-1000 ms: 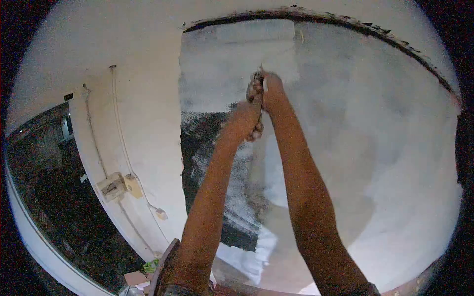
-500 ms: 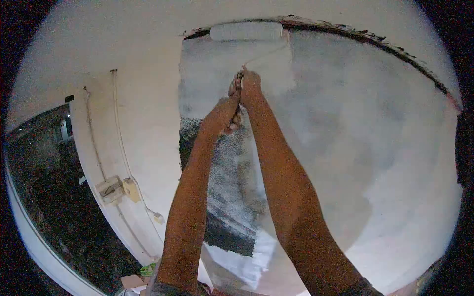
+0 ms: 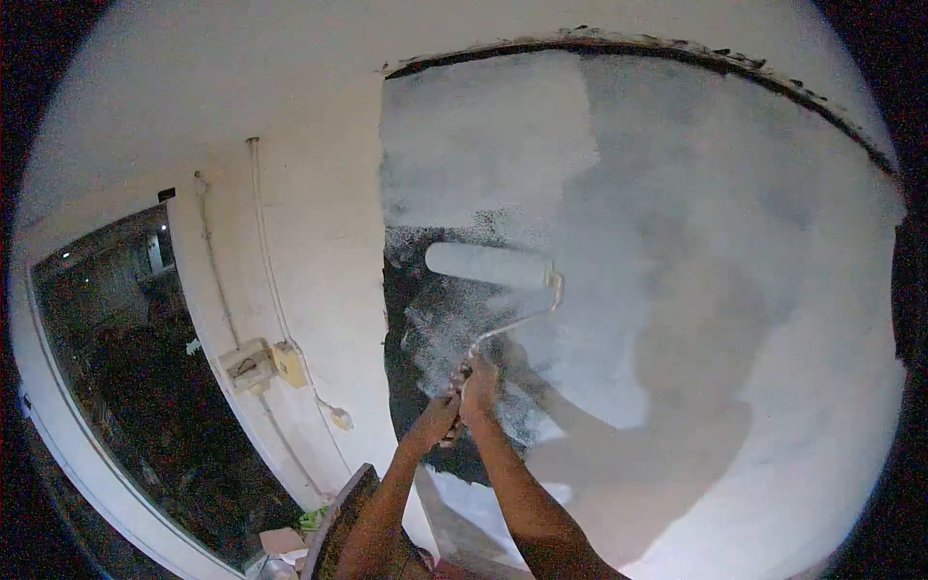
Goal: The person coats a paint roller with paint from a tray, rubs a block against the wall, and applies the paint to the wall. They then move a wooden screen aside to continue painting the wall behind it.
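Note:
Both hands are wrapped round the handle of a paint roller [image 3: 488, 264]. My right hand [image 3: 479, 385] grips the upper part, close to the bent metal rod. Just below and to the left, my left hand [image 3: 440, 422] closes on the lower part. The handle itself is mostly hidden by my fingers. The white roller sleeve lies nearly level against the wall [image 3: 677, 193], at the upper border of a dark unpainted-looking patch [image 3: 406, 362]. White paint covers the wall above and to the right of it, with grey showing through.
A dark ragged strip [image 3: 638, 46] runs along the wall's top. To the left are a switch box [image 3: 248, 367], a yellowish box [image 3: 288, 363], cables and a dark window or doorway [image 3: 164, 387]. A dark-edged object [image 3: 343, 517] stands low beside my left arm.
The roller has come down from the strip at the top of the wall to the dark patch. Both hands have moved down with it, still gripping the handle.

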Motion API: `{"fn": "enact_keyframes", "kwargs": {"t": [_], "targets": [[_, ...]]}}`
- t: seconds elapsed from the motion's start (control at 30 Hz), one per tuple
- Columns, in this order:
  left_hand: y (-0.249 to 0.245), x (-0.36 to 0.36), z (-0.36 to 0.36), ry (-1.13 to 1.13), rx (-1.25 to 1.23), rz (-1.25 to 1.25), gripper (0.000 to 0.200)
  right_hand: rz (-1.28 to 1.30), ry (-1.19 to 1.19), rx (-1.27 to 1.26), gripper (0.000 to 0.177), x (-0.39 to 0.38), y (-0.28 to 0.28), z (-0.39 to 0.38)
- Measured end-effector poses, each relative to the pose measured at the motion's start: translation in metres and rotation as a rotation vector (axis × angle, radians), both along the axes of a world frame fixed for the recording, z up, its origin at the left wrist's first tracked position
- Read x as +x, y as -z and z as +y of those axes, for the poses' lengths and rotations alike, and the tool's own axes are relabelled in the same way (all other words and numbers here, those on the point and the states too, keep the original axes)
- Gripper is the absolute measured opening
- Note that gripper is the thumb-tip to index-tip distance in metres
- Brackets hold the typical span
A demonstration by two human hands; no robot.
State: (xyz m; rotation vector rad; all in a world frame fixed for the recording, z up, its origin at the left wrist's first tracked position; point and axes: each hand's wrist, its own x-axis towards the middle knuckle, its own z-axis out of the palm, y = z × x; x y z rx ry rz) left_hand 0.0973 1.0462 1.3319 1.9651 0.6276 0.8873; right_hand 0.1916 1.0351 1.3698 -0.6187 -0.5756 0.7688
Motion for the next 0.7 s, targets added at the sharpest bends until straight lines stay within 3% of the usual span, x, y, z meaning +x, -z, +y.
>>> {"fn": "enact_keyframes", "kwargs": {"t": [0.03,0.1,0.13,0.2,0.27,0.33,0.37,0.4,0.43,0.47,0.53,0.57,0.6,0.63,0.67,0.7], "targets": [[-0.010,-0.001,0.001,-0.020,0.145,-0.017,0.045,-0.019,-0.026,0.000,0.031,0.004,-0.013,0.005],[-0.054,0.016,0.007,-0.075,-0.147,0.031,0.048,-0.056,-0.061,-0.003,0.032,0.023,-0.054,0.020],[-0.079,0.019,0.002,0.013,0.022,-0.099,0.048,-0.284,-0.004,0.090,0.034,0.048,-0.060,0.055],[-0.128,0.034,0.003,0.008,-0.080,-0.141,0.047,-0.525,0.081,0.234,0.035,0.088,-0.085,0.120],[-0.151,0.049,0.005,0.055,-0.191,-0.180,0.046,-0.525,0.163,0.245,0.036,0.091,-0.120,0.128],[-0.143,0.056,0.013,0.154,-0.219,-0.232,0.047,-0.484,0.166,0.176,0.033,0.079,-0.136,0.096],[-0.135,0.064,0.010,0.146,-0.234,-0.216,0.047,-0.453,0.110,0.150,0.031,0.077,-0.129,0.085],[-0.121,0.070,0.004,0.134,-0.252,-0.196,0.047,-0.517,0.212,0.146,0.028,0.077,-0.107,0.085],[-0.104,0.072,-0.002,0.115,-0.269,-0.175,0.047,-0.576,0.319,0.137,0.025,0.077,-0.086,0.086],[-0.084,0.072,-0.009,0.091,-0.288,-0.156,0.046,-0.735,0.584,0.148,0.021,0.086,-0.042,0.108],[-0.037,0.062,-0.024,0.020,-0.334,-0.124,0.046,-0.701,0.582,0.176,0.018,0.075,0.029,0.102],[-0.014,0.053,-0.029,-0.031,-0.357,-0.115,0.046,-0.474,0.350,0.109,0.020,0.067,0.039,0.073],[0.011,0.049,-0.031,-0.061,-0.186,-0.046,0.045,-0.210,0.158,0.039,0.022,0.058,0.048,0.042],[0.062,0.054,-0.010,-0.079,0.228,-0.028,0.043,0.082,0.000,-0.128,0.024,0.040,0.036,-0.007],[0.112,0.058,0.012,-0.186,0.646,-0.030,0.042,-0.074,0.070,-0.159,0.026,0.040,0.061,-0.012],[0.132,0.057,0.016,-0.198,0.730,-0.014,0.039,-0.201,0.094,-0.174,0.027,0.047,0.086,-0.002]]}}
